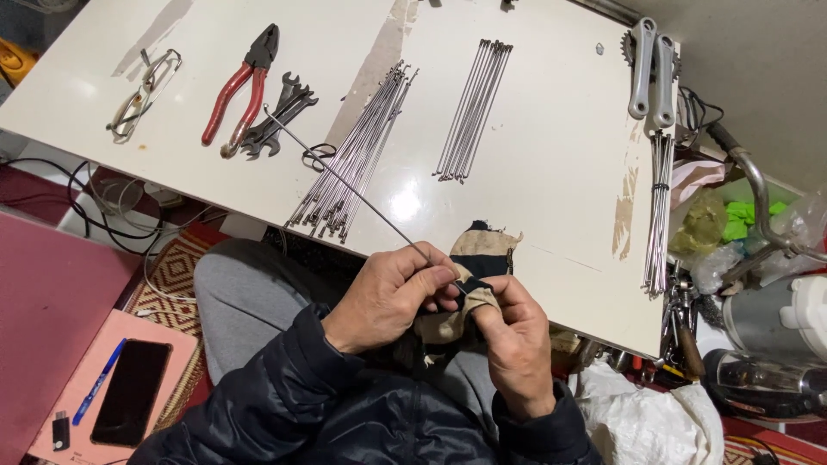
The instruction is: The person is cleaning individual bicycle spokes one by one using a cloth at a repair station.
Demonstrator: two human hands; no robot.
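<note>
A white tabletop [534, 164] fills the upper part of the view, its surface scuffed in brown patches. Below its near edge sit the person's grey-trousered knees and dark padded sleeves.

On the tabletop, a large fan of loose metal spokes [353, 159] lies left of centre, and a tidier bundle of spokes [474, 108] lies just right of it. A third bundle, tied together [660, 211], runs along the right edge, below 2 grey bicycle crank arms [650, 69] with a toothed ring behind them. Toward the left lie red-handled pliers [241, 90], a small heap of dark wrenches [280, 116] touching them, and a pair of glasses [142, 95] near the far left corner.

On a pink surface at lower left rest a black phone [131, 392], a blue pen [99, 381] beside it and a small black plug-in stick [60, 430].

Over the near edge, the left hand [388, 297] is closed on a single thin spoke [345, 176], pinching it near its lower end between thumb and fingertips; the spoke slants up and left across the fan of spokes. The right hand [512, 340] is clamped around a beige and black cloth [482, 258], which wraps the spoke's lower end, pressed between the 2 hands.
</note>
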